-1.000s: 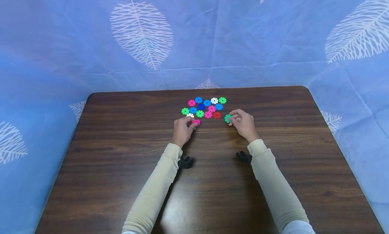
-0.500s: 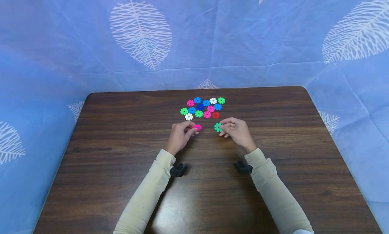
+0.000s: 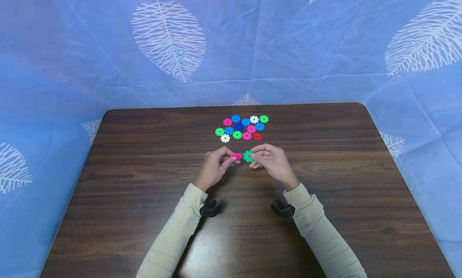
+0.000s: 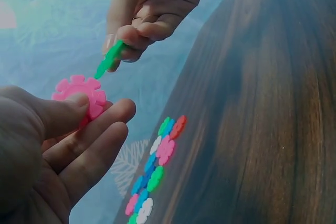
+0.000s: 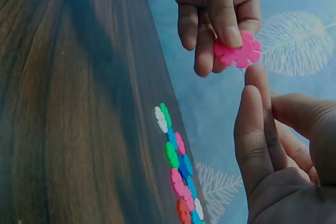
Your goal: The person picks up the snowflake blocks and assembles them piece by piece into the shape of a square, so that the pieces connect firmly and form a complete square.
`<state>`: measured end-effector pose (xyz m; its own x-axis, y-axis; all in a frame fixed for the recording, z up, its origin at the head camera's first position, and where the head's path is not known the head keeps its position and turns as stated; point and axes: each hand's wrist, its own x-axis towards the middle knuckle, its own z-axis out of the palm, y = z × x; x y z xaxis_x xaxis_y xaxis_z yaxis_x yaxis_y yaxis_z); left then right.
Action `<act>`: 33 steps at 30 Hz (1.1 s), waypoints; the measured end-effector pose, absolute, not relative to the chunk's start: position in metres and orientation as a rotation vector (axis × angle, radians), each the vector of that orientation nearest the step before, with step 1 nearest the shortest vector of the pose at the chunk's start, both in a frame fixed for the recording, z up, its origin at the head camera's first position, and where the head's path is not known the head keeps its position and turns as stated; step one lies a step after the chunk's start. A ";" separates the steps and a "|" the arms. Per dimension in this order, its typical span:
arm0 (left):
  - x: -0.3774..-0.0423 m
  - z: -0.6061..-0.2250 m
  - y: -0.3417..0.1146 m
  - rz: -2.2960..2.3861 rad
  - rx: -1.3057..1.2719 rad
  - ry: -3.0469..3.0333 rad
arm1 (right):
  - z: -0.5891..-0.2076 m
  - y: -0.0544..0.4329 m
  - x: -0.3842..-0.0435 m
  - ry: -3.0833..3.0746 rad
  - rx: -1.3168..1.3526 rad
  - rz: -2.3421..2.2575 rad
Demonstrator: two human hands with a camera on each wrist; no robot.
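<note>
Your left grip [image 3: 213, 167] is a narrow pinch on the pink disc [image 4: 97, 96], your right grip [image 3: 273, 164] likewise on the green disc [image 3: 247, 156], both held above the table [image 3: 126, 189], rims just beside each other. A skewed push between them could pivot either one loose and drop it.

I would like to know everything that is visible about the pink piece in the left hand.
The pink piece is a flat, round disc with notches around its edge; it looks like plastic. The left hand pinches it, covering part of its face. It is held up off the table, tilted. The green piece in the right hand is close beside it; whether they touch is unclear.
</note>
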<state>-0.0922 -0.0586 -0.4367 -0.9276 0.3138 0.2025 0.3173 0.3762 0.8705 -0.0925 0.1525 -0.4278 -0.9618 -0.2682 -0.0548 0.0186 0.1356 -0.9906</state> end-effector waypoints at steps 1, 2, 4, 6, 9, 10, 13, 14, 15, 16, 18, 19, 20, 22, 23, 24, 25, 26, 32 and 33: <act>-0.092 -0.437 -0.059 -1.657 -0.602 -2.595 | -0.427 0.151 -0.092 2.185 -0.247 -1.922; -0.092 -0.437 -0.059 -1.664 -0.608 -2.587 | -0.427 0.150 -0.092 2.184 -0.247 -1.925; -0.091 -0.437 -0.060 -1.678 -0.628 -2.569 | -0.427 0.149 -0.091 2.186 -0.252 -1.926; -0.091 -0.437 -0.060 -1.682 -0.648 -2.555 | -0.427 0.148 -0.091 2.185 -0.248 -1.929; -0.090 -0.435 -0.060 -1.662 -0.667 -2.544 | -0.426 0.146 -0.090 2.177 -0.250 -1.933; -0.089 -0.434 -0.060 -1.647 -0.670 -2.544 | -0.425 0.146 -0.090 2.169 -0.245 -1.938; -0.088 -0.433 -0.059 -1.616 -0.681 -2.538 | -0.423 0.144 -0.088 2.163 -0.252 -1.943; -0.088 -0.433 -0.059 -1.605 -0.687 -2.535 | -0.422 0.144 -0.088 2.162 -0.258 -1.945; -0.087 -0.432 -0.059 -1.594 -0.692 -2.531 | -0.422 0.143 -0.088 2.163 -0.264 -1.945; -0.087 -0.432 -0.059 -1.583 -0.699 -2.526 | -0.421 0.143 -0.087 2.163 -0.263 -1.949; -0.086 -0.432 -0.059 -1.567 -0.709 -2.515 | -0.419 0.142 -0.087 2.169 -0.269 -1.953; -0.086 -0.431 -0.059 -1.557 -0.710 -2.512 | -0.418 0.141 -0.086 2.177 -0.271 -1.952; -0.085 -0.431 -0.059 -1.552 -0.713 -2.509 | -0.417 0.141 -0.086 2.187 -0.271 -1.949; -0.084 -0.430 -0.059 -1.541 -0.721 -2.499 | -0.416 0.140 -0.085 2.198 -0.263 -1.948; -0.084 -0.430 -0.059 -1.536 -0.725 -2.496 | -0.416 0.140 -0.085 2.205 -0.260 -1.946; -0.083 -0.430 -0.059 -1.531 -0.733 -2.490 | -0.416 0.140 -0.084 2.214 -0.256 -1.941; -0.083 -0.429 -0.059 -1.523 -0.740 -2.484 | -0.416 0.140 -0.083 2.218 -0.254 -1.939; -0.082 -0.429 -0.059 -1.518 -0.748 -2.472 | -0.416 0.140 -0.083 2.217 -0.251 -1.942; -0.080 -0.429 -0.058 -1.457 -0.787 -2.405 | -0.415 0.139 -0.079 2.205 -0.269 -1.979; -0.079 -0.430 -0.057 -1.436 -0.797 -2.397 | -0.415 0.139 -0.079 2.212 -0.278 -1.978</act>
<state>-0.0792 -0.0574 -0.4295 -0.8238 0.3306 0.4604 0.5619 0.3697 0.7400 -0.0791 0.1388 -0.4151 -0.9696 -0.2445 0.0039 -0.0311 0.1074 -0.9937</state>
